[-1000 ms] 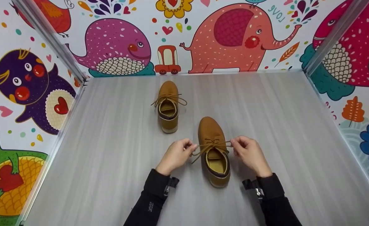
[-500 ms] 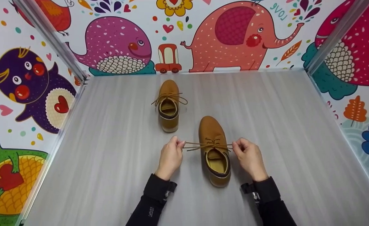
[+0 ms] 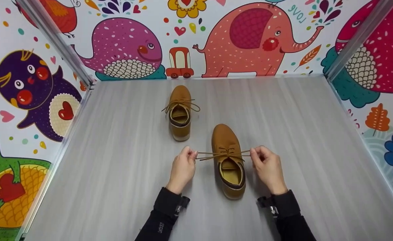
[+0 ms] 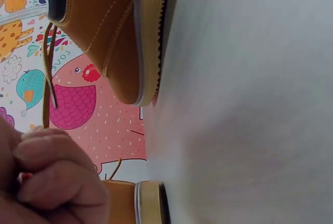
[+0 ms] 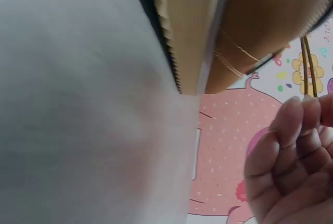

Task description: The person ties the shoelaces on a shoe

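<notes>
A tan lace-up shoe (image 3: 224, 135) stands on the floor with its toe pointing away and its opening toward me. On its left side, my left hand (image 3: 182, 172) pinches the shoelace (image 3: 205, 153) between thumb and fingertips. My right hand (image 3: 270, 170) pinches lace strands on the right. Both sides stretch nearly straight out from the knot over the tongue. A loose lace tip (image 4: 53, 96) hangs beside the held strand in the left wrist view. In the right wrist view, two strands (image 5: 308, 70) run down to the right fingertips.
The matching tan shoe (image 3: 180, 95) stands farther off to the left, its lace tied in a bow (image 3: 180, 103). Grey wood-patterned flooring (image 3: 122, 160) lies beneath. Walls with cartoon animals (image 3: 246, 40) and metal corner posts (image 3: 59, 43) enclose the back and sides.
My left hand has moved left, drawing its side of the lace out straighter. My right hand has shifted slightly right. Both shoes stay in place.
</notes>
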A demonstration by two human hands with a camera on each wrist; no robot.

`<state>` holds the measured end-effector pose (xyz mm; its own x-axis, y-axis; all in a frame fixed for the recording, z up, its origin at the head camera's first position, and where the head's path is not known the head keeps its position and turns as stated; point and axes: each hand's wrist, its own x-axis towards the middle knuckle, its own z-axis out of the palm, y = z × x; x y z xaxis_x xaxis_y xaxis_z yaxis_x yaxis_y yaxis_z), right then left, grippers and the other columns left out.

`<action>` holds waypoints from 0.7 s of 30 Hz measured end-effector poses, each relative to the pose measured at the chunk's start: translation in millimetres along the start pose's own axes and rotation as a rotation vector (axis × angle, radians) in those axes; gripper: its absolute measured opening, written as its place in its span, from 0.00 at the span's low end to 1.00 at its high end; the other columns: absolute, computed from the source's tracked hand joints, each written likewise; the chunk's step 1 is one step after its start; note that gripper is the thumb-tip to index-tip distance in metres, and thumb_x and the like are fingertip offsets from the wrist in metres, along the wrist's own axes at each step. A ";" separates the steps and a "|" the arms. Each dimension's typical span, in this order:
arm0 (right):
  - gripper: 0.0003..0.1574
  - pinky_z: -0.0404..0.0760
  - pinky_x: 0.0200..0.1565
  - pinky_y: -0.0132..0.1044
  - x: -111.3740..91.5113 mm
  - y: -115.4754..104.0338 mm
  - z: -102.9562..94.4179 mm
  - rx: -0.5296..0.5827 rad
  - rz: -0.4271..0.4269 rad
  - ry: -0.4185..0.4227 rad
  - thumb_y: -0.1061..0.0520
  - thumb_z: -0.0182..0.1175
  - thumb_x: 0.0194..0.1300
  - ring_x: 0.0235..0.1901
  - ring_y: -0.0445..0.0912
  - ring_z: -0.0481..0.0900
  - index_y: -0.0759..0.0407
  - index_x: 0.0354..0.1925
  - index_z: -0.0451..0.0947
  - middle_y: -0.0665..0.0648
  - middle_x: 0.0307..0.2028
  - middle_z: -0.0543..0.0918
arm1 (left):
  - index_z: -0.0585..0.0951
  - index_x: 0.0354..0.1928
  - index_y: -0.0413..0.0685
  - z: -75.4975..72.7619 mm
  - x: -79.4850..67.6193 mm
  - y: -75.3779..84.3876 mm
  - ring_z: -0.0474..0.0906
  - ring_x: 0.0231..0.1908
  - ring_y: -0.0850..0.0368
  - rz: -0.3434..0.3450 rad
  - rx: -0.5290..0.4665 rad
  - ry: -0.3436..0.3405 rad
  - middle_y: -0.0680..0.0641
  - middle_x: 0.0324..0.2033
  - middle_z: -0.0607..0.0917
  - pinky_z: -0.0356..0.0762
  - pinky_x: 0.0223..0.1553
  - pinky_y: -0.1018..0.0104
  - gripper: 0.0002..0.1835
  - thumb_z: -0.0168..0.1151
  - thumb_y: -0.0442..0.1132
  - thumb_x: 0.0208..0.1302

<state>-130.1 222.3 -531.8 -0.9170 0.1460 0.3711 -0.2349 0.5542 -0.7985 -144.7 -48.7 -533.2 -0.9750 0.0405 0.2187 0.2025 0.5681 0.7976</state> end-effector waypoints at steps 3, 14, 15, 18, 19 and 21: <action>0.16 0.64 0.19 0.30 -2.0 1.2 0.9 -0.062 -0.045 0.011 0.64 0.64 0.66 0.15 0.39 0.67 0.53 0.22 0.74 0.43 0.14 0.71 | 0.70 0.28 0.45 1.1 -1.5 2.3 0.68 0.21 0.57 -0.016 0.029 0.020 0.53 0.20 0.72 0.68 0.25 0.60 0.12 0.57 0.34 0.72; 0.18 0.64 0.21 0.35 -6.1 8.7 4.1 -0.183 -0.066 0.021 0.67 0.63 0.64 0.16 0.41 0.66 0.55 0.20 0.70 0.45 0.15 0.69 | 0.71 0.27 0.44 6.6 -4.9 2.9 0.72 0.23 0.53 -0.071 0.040 0.085 0.49 0.21 0.77 0.72 0.27 0.55 0.12 0.60 0.33 0.70; 0.18 0.64 0.22 0.34 -5.2 8.1 2.7 -0.178 -0.058 0.016 0.66 0.63 0.64 0.16 0.41 0.66 0.55 0.21 0.71 0.45 0.15 0.69 | 0.71 0.27 0.44 5.9 -4.2 4.5 0.71 0.23 0.53 -0.079 0.030 0.079 0.49 0.21 0.77 0.71 0.26 0.56 0.12 0.60 0.33 0.70; 0.17 0.65 0.21 0.33 -1.7 4.1 -3.1 -0.154 -0.019 -0.001 0.63 0.63 0.67 0.15 0.41 0.66 0.54 0.22 0.72 0.45 0.15 0.69 | 0.72 0.28 0.44 2.3 -0.8 8.4 0.69 0.22 0.56 -0.099 -0.002 0.046 0.50 0.21 0.76 0.69 0.25 0.59 0.11 0.60 0.34 0.70; 0.17 0.65 0.21 0.33 -0.6 2.2 -5.3 -0.144 -0.003 -0.009 0.62 0.63 0.68 0.15 0.41 0.67 0.54 0.22 0.73 0.45 0.15 0.69 | 0.73 0.28 0.44 0.6 0.5 9.5 0.68 0.21 0.57 -0.108 -0.012 0.034 0.51 0.20 0.75 0.68 0.25 0.60 0.11 0.61 0.35 0.70; 0.16 0.66 0.20 0.32 1.4 -1.1 -8.8 -0.127 0.023 -0.032 0.60 0.62 0.70 0.14 0.40 0.68 0.54 0.23 0.74 0.45 0.14 0.70 | 0.75 0.28 0.44 -2.6 2.6 10.3 0.66 0.20 0.58 -0.129 -0.027 0.011 0.53 0.19 0.73 0.66 0.25 0.62 0.11 0.62 0.36 0.69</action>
<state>-128.3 229.1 -526.2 -0.9318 0.1350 0.3369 -0.1730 0.6509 -0.7392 -145.0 -45.0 -522.9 -0.9921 -0.0407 0.1189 0.0776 0.5459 0.8342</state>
